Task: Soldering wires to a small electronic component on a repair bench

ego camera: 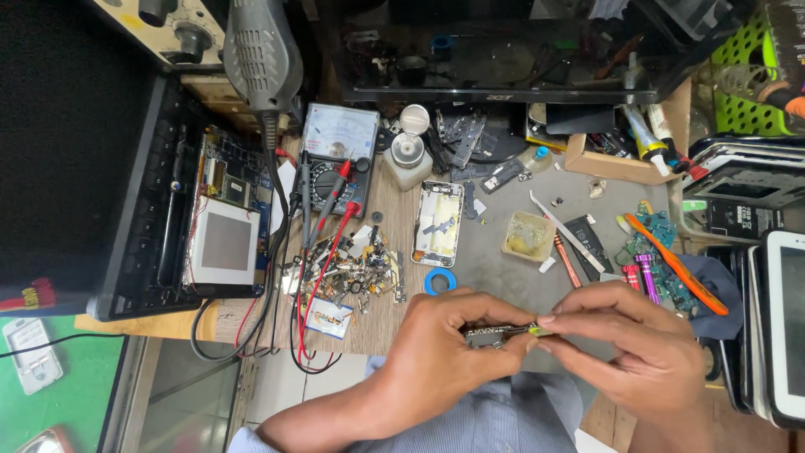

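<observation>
My left hand [449, 348] and my right hand [625, 348] meet at the front edge of the workbench, both pinching a small dark phone part [495, 334] edge-on between thumbs and fingers. A thin yellow-green tool tip [535, 330] shows at my right fingertips, pressed against the part. Just beyond the hands lie an opened phone frame [438, 222], a blue tape ring [438, 281] and a heap of tiny screws and metal scraps [356, 273].
An analog multimeter [337, 151] with red and black probes sits at the back, a grey hot-air gun [260, 59] hangs left, beside an open device with circuit board [222, 218]. Screwdrivers [644, 277], an orange pry tool [675, 262], a flux tub [528, 235] and stacked tablets [784, 327] crowd the right.
</observation>
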